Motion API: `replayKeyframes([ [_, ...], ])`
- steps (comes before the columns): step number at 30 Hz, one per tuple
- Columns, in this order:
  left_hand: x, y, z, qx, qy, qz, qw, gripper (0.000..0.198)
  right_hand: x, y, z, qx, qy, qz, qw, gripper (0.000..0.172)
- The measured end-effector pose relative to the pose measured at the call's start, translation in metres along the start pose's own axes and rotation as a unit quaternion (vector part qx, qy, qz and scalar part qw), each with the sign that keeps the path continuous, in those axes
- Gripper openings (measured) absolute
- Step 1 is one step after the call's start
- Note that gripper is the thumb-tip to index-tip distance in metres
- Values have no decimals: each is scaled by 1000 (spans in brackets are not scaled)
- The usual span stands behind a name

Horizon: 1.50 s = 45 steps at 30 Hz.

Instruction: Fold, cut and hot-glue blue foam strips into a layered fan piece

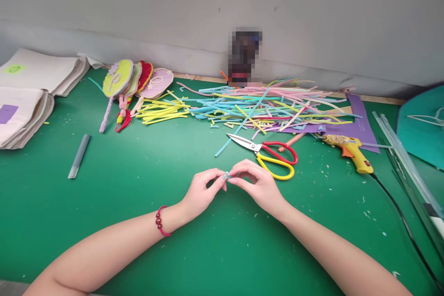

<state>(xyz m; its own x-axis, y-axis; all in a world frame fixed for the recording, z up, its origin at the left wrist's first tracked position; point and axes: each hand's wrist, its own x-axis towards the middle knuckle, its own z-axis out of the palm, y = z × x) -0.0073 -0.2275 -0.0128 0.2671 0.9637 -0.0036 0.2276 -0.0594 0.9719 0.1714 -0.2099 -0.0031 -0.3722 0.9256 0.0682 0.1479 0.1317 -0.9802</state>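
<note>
My left hand (207,190) and my right hand (255,186) meet fingertip to fingertip above the green table. Between them is a small light-blue piece of pipe cleaner (226,175), pinched by thumb and forefinger from both sides and mostly covered by the fingers. Just beyond my right hand lies a pair of scissors (258,148) with one red and one yellow handle, blades pointing left. A long blue pipe cleaner (227,144) runs under the blade tips from a loose heap of pink, blue and yellow pipe cleaners (263,106).
Several fuzzy fans (120,78) lie at the back left, near stacked cloth-like sheets (38,74). A grey marker-like stick (79,155) rests at left. To the right are a yellow glue gun (350,150) with a black cord, clear glue sticks (405,162) and purple sheet material (364,122).
</note>
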Motion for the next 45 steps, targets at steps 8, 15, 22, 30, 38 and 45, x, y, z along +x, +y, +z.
replayKeyframes([
  [8, 0, -3, 2, 13, -50, -1, 999, 31, 3, 9, -2, 51, -21, 37, 998, 16],
  [15, 9, -2, -10, 178, -57, 88, 978, 27, 10, 20, -18, -52, -43, 5, 998, 15],
  [22, 28, -18, -31, 462, -55, 161, 870, 35, 18, 24, -26, -142, -10, 65, 988, 16],
  [30, 48, -34, -58, 537, 25, 125, 834, 41, 25, 33, -57, -209, 56, 57, 975, 19],
  [38, 52, -36, -62, 386, 95, 148, 906, 28, 42, 13, -24, -265, -118, -55, 955, 12],
  [45, 52, -38, -64, 288, 93, 132, 944, 25, 69, 23, 3, -311, -139, -93, 936, 4],
])
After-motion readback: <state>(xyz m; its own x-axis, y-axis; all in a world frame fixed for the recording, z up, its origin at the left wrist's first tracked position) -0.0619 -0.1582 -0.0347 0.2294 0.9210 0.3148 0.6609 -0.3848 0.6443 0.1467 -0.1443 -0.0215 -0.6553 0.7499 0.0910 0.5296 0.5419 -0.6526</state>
